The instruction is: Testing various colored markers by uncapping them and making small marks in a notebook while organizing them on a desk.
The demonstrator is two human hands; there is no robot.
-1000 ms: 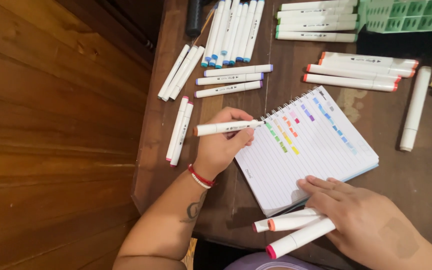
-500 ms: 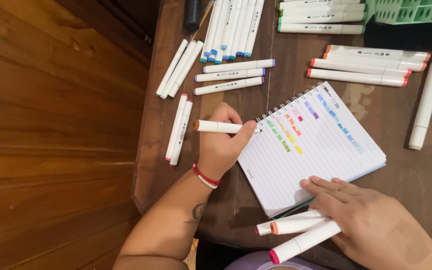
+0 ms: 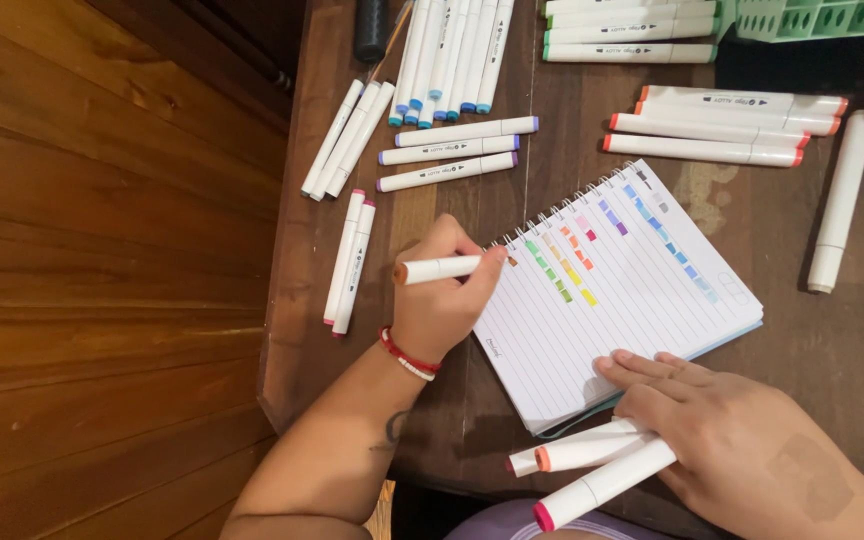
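My left hand [image 3: 439, 310], with a red bracelet at the wrist, grips a white marker [image 3: 437, 269] with a brown end cap. Its tip touches the upper left of a spiral notebook [image 3: 642, 320], next to a small brown swatch. The lined page carries rows of small coloured swatches in green, yellow, orange, pink, purple and blue. My right hand [image 3: 742, 445] lies flat on the notebook's lower right corner. Its fingers press on three white markers [image 3: 592, 452] with red and orange caps at the table's near edge.
Many white markers lie sorted on the dark wooden table [image 3: 792, 330]: blue-capped ones [image 3: 452, 55], purple ones [image 3: 452, 150], a pink pair [image 3: 349, 262], orange-red ones [image 3: 722, 125] and green ones [image 3: 632, 30]. A green plastic rack [image 3: 822, 18] sits top right. The wooden floor [image 3: 102, 280] lies left.
My left hand has swung the marker so that its tip now meets the page near the spiral. A small brown swatch has appeared there. My right hand has stayed on the notebook.
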